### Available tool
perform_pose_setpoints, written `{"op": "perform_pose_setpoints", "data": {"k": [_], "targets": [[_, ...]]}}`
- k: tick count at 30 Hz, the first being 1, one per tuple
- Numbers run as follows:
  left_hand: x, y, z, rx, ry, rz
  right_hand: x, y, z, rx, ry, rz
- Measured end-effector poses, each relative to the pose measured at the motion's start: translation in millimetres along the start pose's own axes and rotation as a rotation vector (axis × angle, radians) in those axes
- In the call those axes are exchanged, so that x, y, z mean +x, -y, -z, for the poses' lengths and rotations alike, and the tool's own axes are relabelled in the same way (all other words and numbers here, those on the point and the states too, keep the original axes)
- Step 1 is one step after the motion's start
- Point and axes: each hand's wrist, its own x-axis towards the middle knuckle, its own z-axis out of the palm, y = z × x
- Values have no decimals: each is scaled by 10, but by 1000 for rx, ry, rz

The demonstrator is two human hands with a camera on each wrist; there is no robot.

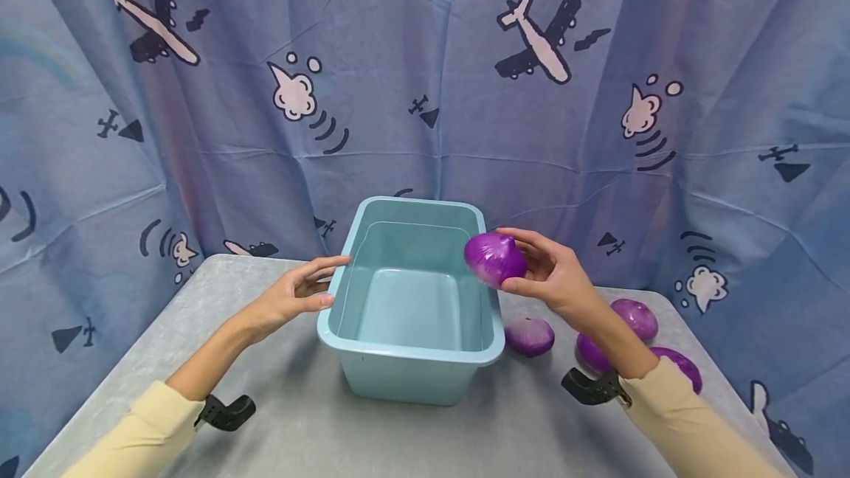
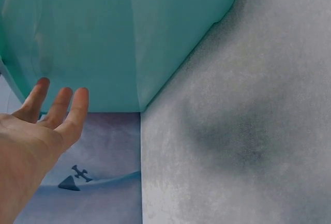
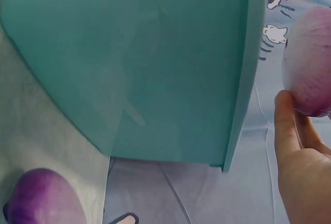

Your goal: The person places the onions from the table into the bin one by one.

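Observation:
A light teal plastic basin (image 1: 412, 349) stands on the grey table, its inside bare in the head view. My right hand (image 1: 558, 271) holds a purple onion (image 1: 494, 258) between thumb and fingers, above the basin's right rim. In the right wrist view this onion (image 3: 313, 61) shows at the right edge, higher than the basin's rim. My left hand (image 1: 288, 297) is at the basin's left rim, fingers extended with the fingertips right at it. The left wrist view shows those fingers (image 2: 75, 113) spread beside the basin's outer wall (image 2: 88, 43).
Another purple onion (image 1: 529, 336) lies on the table (image 1: 279, 419) just right of the basin. Several more onions (image 1: 635, 318) sit farther right, partly behind my right forearm. A blue curtain (image 1: 372, 94) printed with airplanes hangs behind the table.

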Motion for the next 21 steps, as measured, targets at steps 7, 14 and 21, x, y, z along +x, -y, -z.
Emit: {"op": "perform_pose_setpoints", "data": {"k": [7, 14, 21], "targets": [[2, 8, -3, -9, 9, 7, 53, 1, -89, 36, 18, -10], [1, 7, 1, 1, 9, 2, 70, -33, -88, 102, 34, 26], [-19, -7, -1, 8, -4, 8, 3, -60, -29, 106, -15, 63]]}}
